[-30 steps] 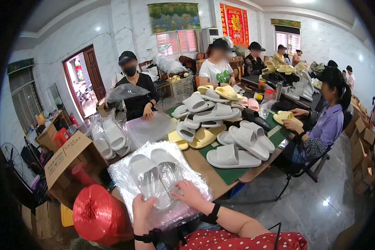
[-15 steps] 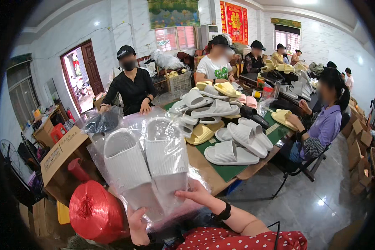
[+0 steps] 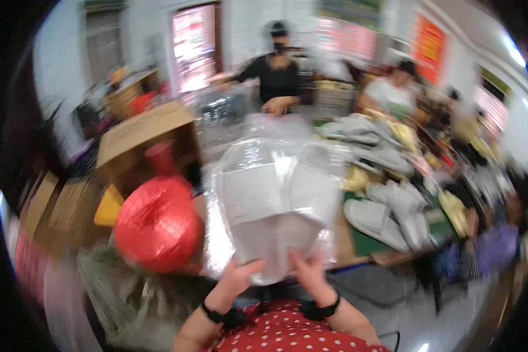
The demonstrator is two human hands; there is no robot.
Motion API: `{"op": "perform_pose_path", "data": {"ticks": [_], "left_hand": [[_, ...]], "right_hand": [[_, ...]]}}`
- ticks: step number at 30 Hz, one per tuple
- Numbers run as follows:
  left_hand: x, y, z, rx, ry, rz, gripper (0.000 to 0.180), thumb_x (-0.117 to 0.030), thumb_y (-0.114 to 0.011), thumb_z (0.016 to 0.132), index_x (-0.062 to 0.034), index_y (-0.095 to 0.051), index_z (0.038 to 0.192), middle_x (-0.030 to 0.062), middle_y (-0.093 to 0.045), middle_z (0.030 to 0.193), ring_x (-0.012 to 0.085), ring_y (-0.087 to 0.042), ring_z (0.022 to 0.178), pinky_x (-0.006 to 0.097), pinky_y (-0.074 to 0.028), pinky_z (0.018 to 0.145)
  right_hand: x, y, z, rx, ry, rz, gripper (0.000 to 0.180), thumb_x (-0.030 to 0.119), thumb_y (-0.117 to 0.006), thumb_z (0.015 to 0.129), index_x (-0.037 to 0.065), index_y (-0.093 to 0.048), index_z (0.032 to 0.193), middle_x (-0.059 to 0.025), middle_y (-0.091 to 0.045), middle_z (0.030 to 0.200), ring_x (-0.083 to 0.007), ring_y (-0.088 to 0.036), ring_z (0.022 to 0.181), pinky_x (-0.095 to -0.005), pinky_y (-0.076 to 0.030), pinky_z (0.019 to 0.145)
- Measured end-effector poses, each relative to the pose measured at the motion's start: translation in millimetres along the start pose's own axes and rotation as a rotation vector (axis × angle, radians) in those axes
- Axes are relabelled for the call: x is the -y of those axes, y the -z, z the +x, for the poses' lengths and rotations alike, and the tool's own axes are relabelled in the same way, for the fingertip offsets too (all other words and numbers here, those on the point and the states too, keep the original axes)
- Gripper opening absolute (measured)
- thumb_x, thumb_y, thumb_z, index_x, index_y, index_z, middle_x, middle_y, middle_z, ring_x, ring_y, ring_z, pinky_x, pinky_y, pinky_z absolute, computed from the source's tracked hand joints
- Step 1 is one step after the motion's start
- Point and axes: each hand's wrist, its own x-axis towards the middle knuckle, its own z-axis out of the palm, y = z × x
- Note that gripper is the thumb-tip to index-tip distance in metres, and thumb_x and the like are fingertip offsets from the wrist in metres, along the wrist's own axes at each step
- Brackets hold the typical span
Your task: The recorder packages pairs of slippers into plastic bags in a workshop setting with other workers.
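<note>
A pair of light grey slippers (image 3: pixel 251 193) lies inside a clear plastic bag (image 3: pixel 216 249) in front of me, toes pointing away. My left hand (image 3: pixel 236 278) grips the bag's near edge at the left, by the slippers' heels. At the right of the same edge, my right hand (image 3: pixel 308 272) is closed on the bag too. The picture is smeared, so the exact finger placement is hard to see. More clear plastic (image 3: pixel 276 126) lies just beyond the slippers.
To the left stand a big red roll of plastic twine (image 3: pixel 157 226) and an open cardboard box (image 3: pixel 146 132). Loose grey slippers (image 3: pixel 374 220) and yellow ones are heaped on the table's right. Across it, a person in black (image 3: pixel 276 76) handles a bagged dark item (image 3: pixel 222 107).
My view has swung left, so the room appears shifted right. The bagged slippers are now lower and tilted flatter, still held in both hands.
</note>
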Motion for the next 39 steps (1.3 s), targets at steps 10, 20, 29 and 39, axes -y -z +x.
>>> {"op": "perform_pose_path", "data": {"ticks": [10,20,29,39], "left_hand": [[-127.9,128.8,-126.6,-1.204,-0.93,0.318,0.044,-0.009,-0.072,0.09,0.0024,-0.054,0.128,0.0108,-0.064,0.12,0.0184,-0.062,0.106,0.032,-0.052,0.091],[17.7,349.9,-244.6,-1.573,0.2,0.749,0.041,-0.021,-0.069,0.083,0.0058,-0.064,0.113,0.0217,-0.069,0.108,0.0363,-0.066,0.1,0.044,-0.049,0.087],[-86.7,259.0,-187.7,-1.585,0.516,1.725,0.053,-0.053,-0.076,0.078,-0.0037,-0.07,0.096,0.019,-0.071,0.088,0.0408,-0.069,0.085,0.048,-0.054,0.072],[-84.5,29.2,-40.2,-0.138,-0.556,1.462,0.051,-0.016,-0.077,0.077,0.0014,-0.06,0.122,0.0221,-0.051,0.142,0.0428,-0.048,0.131,0.048,-0.039,0.108]], "right_hand": [[10.3,43.1,33.9,-0.042,0.46,-0.525,0.027,0.006,-0.06,0.089,-0.002,-0.06,0.115,-0.0098,-0.062,0.108,-0.0188,-0.057,0.096,-0.0312,-0.045,0.079],[-11.1,50.0,43.1,-0.039,0.461,-0.656,0.014,0.012,-0.065,0.089,0.0,-0.064,0.097,-0.007,-0.062,0.096,-0.0173,-0.056,0.089,-0.0306,-0.044,0.075],[-18.8,41.6,37.7,-0.079,0.472,-0.738,0.014,0.013,-0.072,0.082,0.005,-0.067,0.093,-0.0121,-0.066,0.093,-0.0287,-0.06,0.092,-0.0392,-0.048,0.081],[37.3,89.7,46.6,-0.319,0.805,-0.871,0.014,0.008,-0.073,0.079,0.007,-0.066,0.091,-0.0121,-0.065,0.096,-0.0337,-0.059,0.094,-0.0417,-0.045,0.084]]}}
